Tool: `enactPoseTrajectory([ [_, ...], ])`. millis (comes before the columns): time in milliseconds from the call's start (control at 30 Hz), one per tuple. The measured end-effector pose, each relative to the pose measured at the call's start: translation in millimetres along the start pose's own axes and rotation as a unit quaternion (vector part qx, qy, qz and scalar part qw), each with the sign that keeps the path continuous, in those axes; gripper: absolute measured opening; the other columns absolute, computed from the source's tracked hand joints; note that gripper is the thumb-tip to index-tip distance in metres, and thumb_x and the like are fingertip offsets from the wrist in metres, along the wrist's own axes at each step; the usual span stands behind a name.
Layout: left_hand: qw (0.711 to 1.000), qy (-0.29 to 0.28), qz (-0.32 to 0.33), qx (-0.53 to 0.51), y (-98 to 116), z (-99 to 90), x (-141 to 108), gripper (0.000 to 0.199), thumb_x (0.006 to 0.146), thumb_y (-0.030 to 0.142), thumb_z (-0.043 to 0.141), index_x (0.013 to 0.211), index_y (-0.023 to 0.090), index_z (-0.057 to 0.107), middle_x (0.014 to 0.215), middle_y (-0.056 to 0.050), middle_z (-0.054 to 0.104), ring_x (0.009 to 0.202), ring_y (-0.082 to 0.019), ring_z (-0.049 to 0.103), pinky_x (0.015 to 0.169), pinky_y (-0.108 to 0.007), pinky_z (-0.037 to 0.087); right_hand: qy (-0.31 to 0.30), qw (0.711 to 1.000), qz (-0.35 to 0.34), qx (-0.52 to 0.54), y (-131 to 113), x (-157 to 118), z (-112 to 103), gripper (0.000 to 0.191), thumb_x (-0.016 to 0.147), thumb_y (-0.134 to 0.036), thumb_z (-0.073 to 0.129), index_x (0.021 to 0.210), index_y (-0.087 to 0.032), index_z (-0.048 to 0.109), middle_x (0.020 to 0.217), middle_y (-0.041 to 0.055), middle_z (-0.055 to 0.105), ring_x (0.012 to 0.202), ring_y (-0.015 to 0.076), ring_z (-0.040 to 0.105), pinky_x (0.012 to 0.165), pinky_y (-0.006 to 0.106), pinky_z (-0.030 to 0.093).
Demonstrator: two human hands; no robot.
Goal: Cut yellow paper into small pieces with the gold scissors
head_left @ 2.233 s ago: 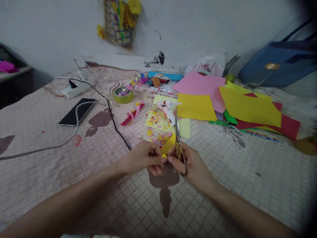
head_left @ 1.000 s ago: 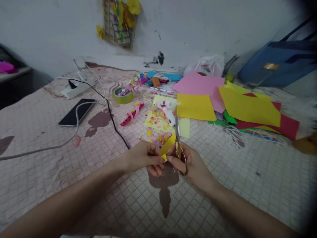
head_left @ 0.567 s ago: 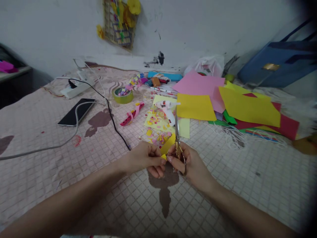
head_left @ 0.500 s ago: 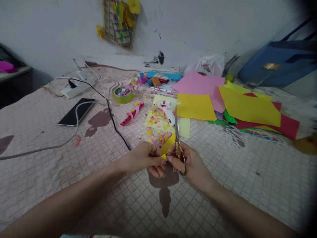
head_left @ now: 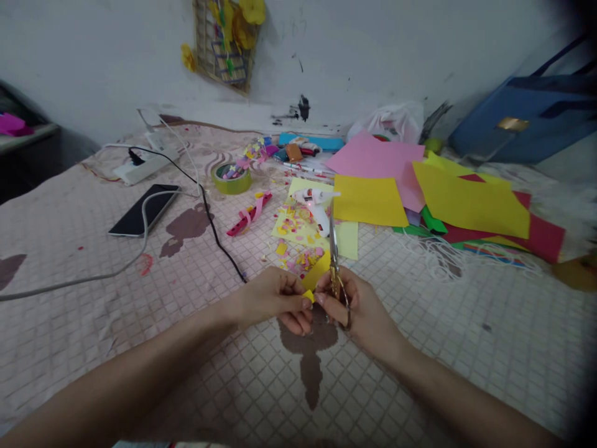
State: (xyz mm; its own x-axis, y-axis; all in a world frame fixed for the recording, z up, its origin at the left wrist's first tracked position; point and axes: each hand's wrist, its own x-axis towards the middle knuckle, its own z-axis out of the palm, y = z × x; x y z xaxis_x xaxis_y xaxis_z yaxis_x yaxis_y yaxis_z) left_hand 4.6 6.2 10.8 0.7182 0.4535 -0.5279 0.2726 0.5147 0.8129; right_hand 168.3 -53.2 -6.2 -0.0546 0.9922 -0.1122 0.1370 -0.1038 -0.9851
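Between thumb and finger, my left hand (head_left: 282, 302) pinches a small piece of yellow paper (head_left: 308, 296). My right hand (head_left: 347, 302) is closed around the gold handles of a pair of scissors (head_left: 334, 249), whose blades point away from me and look closed. The right fingertips meet the edge of the small yellow piece. Just beyond my hands a larger yellow paper strip (head_left: 318, 270) lies on the cloth, partly hidden by them. Small paper scraps (head_left: 305, 258) are scattered past it, near a white glue gun (head_left: 319, 214) on a pale yellow sheet (head_left: 347, 239).
Coloured paper sheets (head_left: 471, 199) and white string (head_left: 438, 258) lie to the right. On the left are a phone (head_left: 144, 211), a power strip (head_left: 147, 165), a black cord (head_left: 217, 233) and a roll of tape (head_left: 232, 183). A pink-red strip (head_left: 247, 216) sits nearer the middle.
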Motion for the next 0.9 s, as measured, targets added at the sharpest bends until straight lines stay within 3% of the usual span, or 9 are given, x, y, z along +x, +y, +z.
enactPoseTrajectory([
  [233, 1.0, 0.003, 0.004, 0.004, -0.7, -1.4, 0.9, 0.025, 0.068, 0.033, 0.069, 0.074, 0.01, 0.06, 0.065, -0.002, 0.067, 0.055, -0.011, 0.064, 0.052, -0.021, 0.049, -0.003, 1.0, -0.013, 0.0, 1.6, 0.0, 0.4, 0.011, 0.074, -0.02, 0.057, 0.078, -0.019, 0.047, 0.07, -0.0027, 0.049, 0.061, 0.0111, 0.045, 0.056, 0.024, 0.038],
  [467, 1.0, 0.01, 0.009, -0.003, 3.2, -6.8, -1.9, 0.026, 0.068, 0.032, 0.069, 0.078, 0.01, 0.06, 0.072, -0.004, 0.068, 0.058, -0.011, 0.065, 0.054, -0.021, 0.05, 0.013, 1.0, 0.005, -0.002, -0.1, 0.2, 0.7, 0.011, 0.074, -0.022, 0.057, 0.077, -0.02, 0.046, 0.067, -0.004, 0.047, 0.055, 0.01, 0.043, 0.05, 0.023, 0.036],
  [733, 0.999, 0.04, 0.033, 0.002, 1.8, -3.2, -1.4, 0.023, 0.071, 0.031, 0.066, 0.073, 0.01, 0.056, 0.064, -0.003, 0.067, 0.051, -0.01, 0.063, 0.048, -0.019, 0.05, -0.009, 0.999, 0.022, 0.028, -2.4, -0.2, 1.1, 0.013, 0.076, -0.028, 0.057, 0.078, -0.02, 0.046, 0.061, -0.0056, 0.044, 0.048, 0.009, 0.042, 0.044, 0.022, 0.036],
  [900, 0.998, 0.042, 0.039, 0.009, 0.7, -3.6, 0.0, 0.023, 0.072, 0.032, 0.065, 0.072, 0.01, 0.058, 0.063, -0.003, 0.067, 0.05, -0.01, 0.063, 0.049, -0.019, 0.051, -0.013, 0.999, 0.024, 0.021, -3.0, -0.1, 2.3, 0.013, 0.072, -0.023, 0.059, 0.076, -0.02, 0.047, 0.063, -0.005, 0.047, 0.051, 0.0088, 0.042, 0.046, 0.021, 0.036],
])
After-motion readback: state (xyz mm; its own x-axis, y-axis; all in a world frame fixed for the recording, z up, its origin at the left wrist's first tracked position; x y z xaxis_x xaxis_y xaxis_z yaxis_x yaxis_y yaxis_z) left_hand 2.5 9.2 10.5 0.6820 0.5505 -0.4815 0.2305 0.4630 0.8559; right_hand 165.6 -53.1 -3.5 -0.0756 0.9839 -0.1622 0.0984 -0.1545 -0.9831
